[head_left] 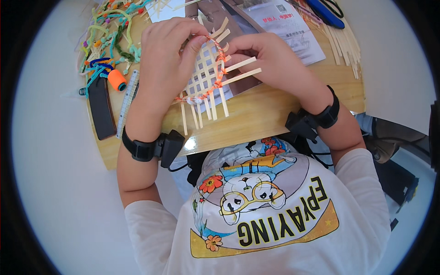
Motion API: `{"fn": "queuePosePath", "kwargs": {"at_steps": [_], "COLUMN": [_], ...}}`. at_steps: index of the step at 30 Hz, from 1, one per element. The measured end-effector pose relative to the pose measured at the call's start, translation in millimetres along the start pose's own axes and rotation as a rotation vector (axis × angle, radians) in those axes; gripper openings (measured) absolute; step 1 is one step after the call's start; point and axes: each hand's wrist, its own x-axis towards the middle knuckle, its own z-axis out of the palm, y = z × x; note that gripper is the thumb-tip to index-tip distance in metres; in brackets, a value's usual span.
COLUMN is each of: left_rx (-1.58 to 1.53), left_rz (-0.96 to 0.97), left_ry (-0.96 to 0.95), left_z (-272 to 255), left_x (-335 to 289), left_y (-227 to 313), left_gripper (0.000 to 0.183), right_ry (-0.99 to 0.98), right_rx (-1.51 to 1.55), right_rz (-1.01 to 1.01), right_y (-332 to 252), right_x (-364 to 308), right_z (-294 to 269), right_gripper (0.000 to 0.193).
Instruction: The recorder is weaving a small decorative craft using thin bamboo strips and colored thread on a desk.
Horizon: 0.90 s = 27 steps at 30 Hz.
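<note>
Between my hands is an open-weave piece of pale flat strips, held up over the table and tilted. An orange-and-white twisted cord runs in a curve around its edge, and the strip ends stick out past it. My left hand is closed, with thumb and forefinger pinching the cord and weave at the upper edge. On the opposite side my right hand has its fingers curled against the edge by the cord. Its fingertips are partly hidden behind the strips.
Colourful fuzzy stems lie at the table's far left, near an orange thread spool, a dark case and a clear ruler. A printed sheet lies under the work. Loose strips and a blue-handled tool are at far right.
</note>
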Motion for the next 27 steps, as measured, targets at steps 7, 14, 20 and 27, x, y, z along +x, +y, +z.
{"fn": "queuePosePath", "kwargs": {"at_steps": [7,14,20,27], "left_rx": [0.062,0.119,0.103,-0.05], "left_rz": [0.001,0.08,0.103,0.101], "left_ry": [0.044,0.089,0.072,0.071], "left_z": [-6,-13,-13,-12], "left_x": [1,2,2,3], "left_y": [6,8,7,15], "left_gripper": [0.006,0.015,0.017,0.015], "right_ry": [0.243,0.248,0.15,0.083], "right_rx": [-0.692,-0.668,-0.834,-0.57], "right_rz": [-0.608,-0.479,-0.513,-0.381], "right_y": [-5,-17,-19,-1], "right_x": [-15,-31,-29,-17], "right_z": [3,-11,-30,-26], "right_gripper": [0.03,0.026,0.023,0.019]}}
